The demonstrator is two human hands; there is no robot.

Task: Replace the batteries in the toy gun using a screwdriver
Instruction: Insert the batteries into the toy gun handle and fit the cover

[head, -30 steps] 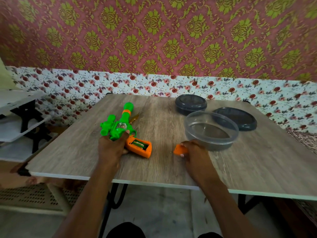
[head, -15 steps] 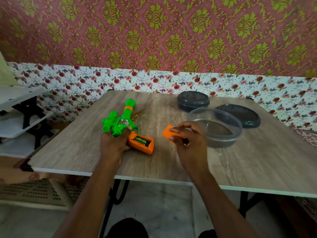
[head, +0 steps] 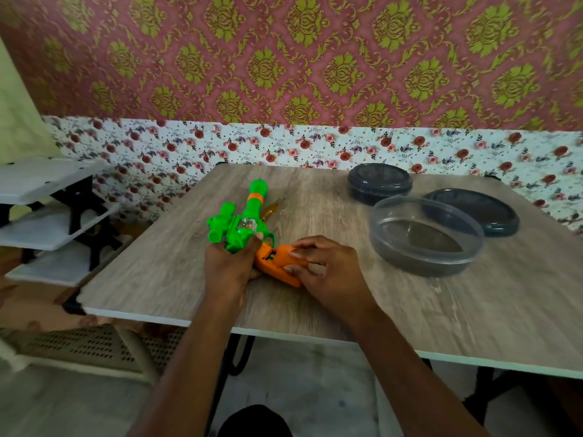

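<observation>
Single view only, my head camera. Sits above and just short of tabletop point(head: 410, 310) near edge, facing forward and down across it toward patterned wall point(head: 315, 58) behind far edge. Close range: both forearms enter from bottom of frame, floor visible under near edge. Wide-angle lens bends tabletop edges. White shelf point(head: 47, 228) left of tabletop, at frame margin. No second view, no overlap to report.

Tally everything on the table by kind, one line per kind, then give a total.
Toy gun: 1
Orange battery cover, pressed on the grip by the right hand: 1
Screwdriver: 1
Clear bowl: 1
Dark lidded container: 1
Loose dark lid: 1
Total: 6
</observation>
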